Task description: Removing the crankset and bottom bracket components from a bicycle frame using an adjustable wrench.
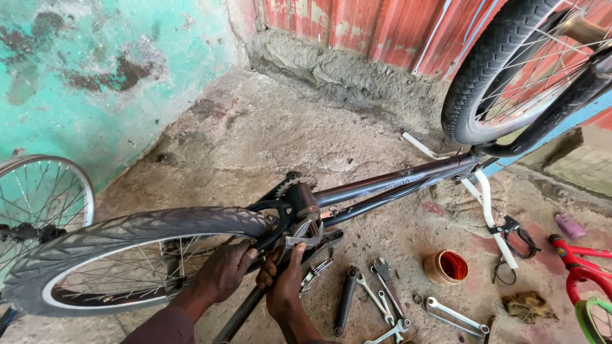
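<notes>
An upside-down bicycle with a dark frame (389, 185) lies across the concrete floor. Its rear wheel (127, 255) is at lower left and its front wheel (510, 70) at upper right. My left hand (223, 271) grips the frame just behind the bottom bracket (299, 200), beside the rear tyre. My right hand (284, 283) holds an adjustable wrench (303, 236), whose jaws sit at the bottom bracket area under the small chainring. The fingers of both hands are curled closed.
Several spanners and pliers (382, 293) lie on the floor at lower middle, beside an orange tin (446, 266) and a rag (526, 306). A loose spoked wheel (38, 197) leans at left. A red child's bike (580, 267) is at right. Teal wall and red metal sheets stand behind.
</notes>
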